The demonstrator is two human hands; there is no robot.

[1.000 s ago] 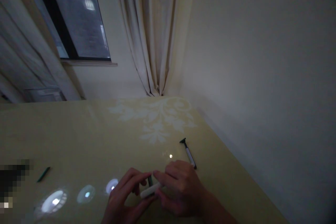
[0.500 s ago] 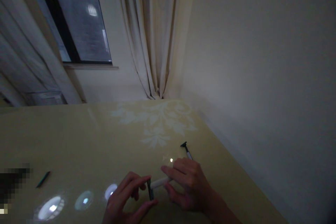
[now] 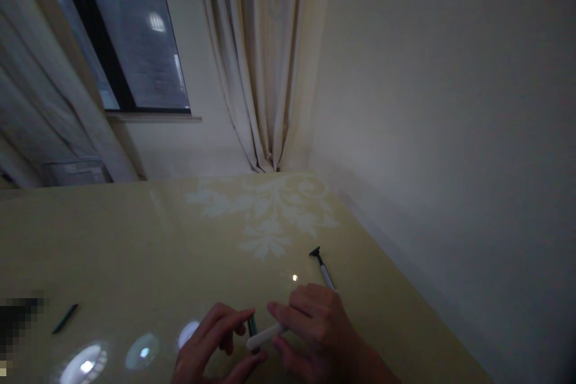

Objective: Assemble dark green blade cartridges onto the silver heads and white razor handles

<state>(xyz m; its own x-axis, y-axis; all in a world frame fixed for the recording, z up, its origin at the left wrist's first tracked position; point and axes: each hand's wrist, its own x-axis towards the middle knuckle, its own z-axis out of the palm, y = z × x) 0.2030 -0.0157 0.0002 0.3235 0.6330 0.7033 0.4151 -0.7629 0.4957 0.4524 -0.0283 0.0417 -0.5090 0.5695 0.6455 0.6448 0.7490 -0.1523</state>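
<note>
One short, dark green bar [image 3: 251, 324] is pinched by its ends between the thumb and a finger of the left hand [image 3: 209, 336], over a glossy yellowish surface [image 3: 135, 240]. The right hand [image 3: 315, 324] grips a slim whitish rod [image 3: 264, 336], whose free end crosses the bar. The two pieces appear to meet, but whether they are fastened cannot be told. Just beyond the right hand lies a razor-shaped tool with a black T-shaped head and pale grey handle [image 3: 326, 273], both parts joined; well to the left, a thin dark green strip [image 3: 65, 318] lies loose. A pale leafy pattern [image 3: 270, 210] decorates the surface's far end. Behind stand a gathered cream fabric curtain [image 3: 256, 42] and a dark-framed glass window [image 3: 135, 42]; a plain greyish wall [image 3: 450, 102] fills the right.
</note>
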